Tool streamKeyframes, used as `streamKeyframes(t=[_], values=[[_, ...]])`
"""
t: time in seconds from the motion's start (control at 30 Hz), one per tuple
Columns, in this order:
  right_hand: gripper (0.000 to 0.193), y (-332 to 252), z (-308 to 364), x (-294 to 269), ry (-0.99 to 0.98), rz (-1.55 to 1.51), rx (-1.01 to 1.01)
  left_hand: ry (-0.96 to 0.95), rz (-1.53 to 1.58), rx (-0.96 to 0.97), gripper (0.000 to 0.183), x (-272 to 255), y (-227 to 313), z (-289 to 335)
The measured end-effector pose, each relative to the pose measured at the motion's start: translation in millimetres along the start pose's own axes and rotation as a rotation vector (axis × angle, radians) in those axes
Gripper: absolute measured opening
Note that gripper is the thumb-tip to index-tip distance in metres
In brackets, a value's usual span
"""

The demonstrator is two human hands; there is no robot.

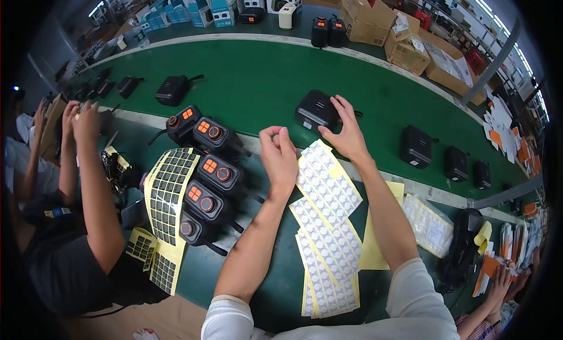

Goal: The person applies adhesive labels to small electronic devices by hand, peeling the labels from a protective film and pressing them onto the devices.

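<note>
My right hand (346,129) grips the right end of a black boxy device (316,108) on the green conveyor belt, thumb on the near side and fingers over the far side. Just left of it, my left hand (278,158) is held closed with fingertips and thumb together; anything between them is too small to make out. Below my hands, overlapping sheets of small white labels (328,181) fan out over the workbench, the top one reaching the belt's edge.
Several black devices with orange buttons (214,132) stand left, beside a sheet of dark stickers (170,193). More black devices (416,146) sit along the belt (252,76). A plastic-wrapped pack (428,225) lies right. Co-workers' arms (97,181) show left and lower right. Cartons (366,20) line the far side.
</note>
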State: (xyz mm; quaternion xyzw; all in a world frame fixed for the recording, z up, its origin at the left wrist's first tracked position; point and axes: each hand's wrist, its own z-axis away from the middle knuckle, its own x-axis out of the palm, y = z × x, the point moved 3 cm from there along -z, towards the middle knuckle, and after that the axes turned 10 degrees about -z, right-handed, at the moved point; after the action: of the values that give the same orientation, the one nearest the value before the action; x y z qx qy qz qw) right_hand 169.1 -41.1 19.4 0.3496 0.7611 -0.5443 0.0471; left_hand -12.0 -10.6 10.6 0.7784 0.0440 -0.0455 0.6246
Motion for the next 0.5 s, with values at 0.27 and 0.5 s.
streamKeyframes(t=[0.27, 0.5], values=[[0.040, -65.5, -2.0, -13.1, -0.401, -0.356, 0.137, 0.047, -0.063, 0.116, 0.016, -8.1, 0.5, -6.4], [0.026, -61.1, 8.0, -7.2, -0.698, -0.310, 0.331, 0.027, 0.163, 0.055, 0.011, -4.2, 2.0, -5.4]])
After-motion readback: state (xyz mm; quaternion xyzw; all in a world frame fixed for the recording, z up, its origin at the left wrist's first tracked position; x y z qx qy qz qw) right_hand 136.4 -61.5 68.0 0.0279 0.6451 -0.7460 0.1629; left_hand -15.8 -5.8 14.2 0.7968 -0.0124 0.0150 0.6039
